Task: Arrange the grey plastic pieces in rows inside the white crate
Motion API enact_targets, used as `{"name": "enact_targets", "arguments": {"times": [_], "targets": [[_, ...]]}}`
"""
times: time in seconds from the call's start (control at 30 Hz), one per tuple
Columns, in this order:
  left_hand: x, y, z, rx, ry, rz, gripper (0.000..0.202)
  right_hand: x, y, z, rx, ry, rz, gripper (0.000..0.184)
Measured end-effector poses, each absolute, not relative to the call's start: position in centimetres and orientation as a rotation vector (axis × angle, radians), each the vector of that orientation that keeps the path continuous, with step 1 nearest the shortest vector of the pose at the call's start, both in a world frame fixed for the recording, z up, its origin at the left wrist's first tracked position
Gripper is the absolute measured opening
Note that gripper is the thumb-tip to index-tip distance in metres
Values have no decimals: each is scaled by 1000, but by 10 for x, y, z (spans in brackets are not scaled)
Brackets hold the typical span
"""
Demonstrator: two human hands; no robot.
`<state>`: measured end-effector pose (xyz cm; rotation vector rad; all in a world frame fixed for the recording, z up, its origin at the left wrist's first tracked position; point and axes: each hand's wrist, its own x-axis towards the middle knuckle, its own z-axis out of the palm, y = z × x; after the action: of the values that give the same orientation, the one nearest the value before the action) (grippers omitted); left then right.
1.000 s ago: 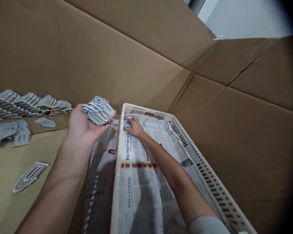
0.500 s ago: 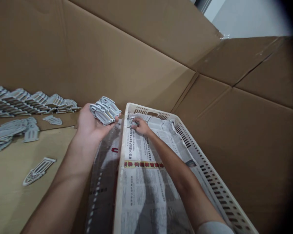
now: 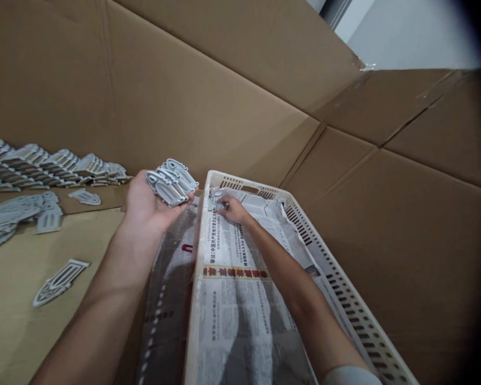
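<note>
A small stack of grey arch-shaped slotted pieces (image 3: 172, 183) rests in my left hand (image 3: 148, 206), with my fingers wrapped under and around it. It is held just left of the crate's far corner. My right hand (image 3: 233, 208) reaches inside the white plastic crate (image 3: 202, 235), over the newspaper (image 3: 228, 294) lining it. Its fingers are curled together near the far left corner. A small greyish shape shows by the fingertips, but what they grip is hidden.
Rows of stacked grey pieces (image 3: 36, 166) stand along the cardboard wall (image 3: 184, 96) on the left. In front lie a loose heap (image 3: 20, 214) and a single slotted piece (image 3: 60, 280). Dark printed sheeting (image 3: 168, 299) lies beside the crate's left side.
The view has shifted slightly. Both hands stay almost where they were, the left with the same stack and the right at the crate's far left corner.
</note>
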<state>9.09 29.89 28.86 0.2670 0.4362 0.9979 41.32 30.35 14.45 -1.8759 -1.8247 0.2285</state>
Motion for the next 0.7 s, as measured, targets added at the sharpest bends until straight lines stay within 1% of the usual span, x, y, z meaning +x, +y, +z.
{"name": "enact_targets", "arguments": {"times": [0.17, 0.43, 0.57, 0.63, 0.7], "targets": [[91, 299, 288, 279, 458, 995, 25, 413, 305, 144, -1861, -1831, 209, 35], [97, 296, 290, 252, 449, 991, 23, 408, 303, 145, -1857, -1841, 209, 36], [99, 298, 287, 248, 415, 1010, 18, 400, 301, 159, -1870, -1813, 182, 39], [99, 297, 287, 246, 407, 1023, 17, 391, 299, 176, -1854, -1753, 123, 31], [99, 295, 288, 243, 402, 1032, 17, 373, 294, 202, -1797, -1686, 32, 15]]}}
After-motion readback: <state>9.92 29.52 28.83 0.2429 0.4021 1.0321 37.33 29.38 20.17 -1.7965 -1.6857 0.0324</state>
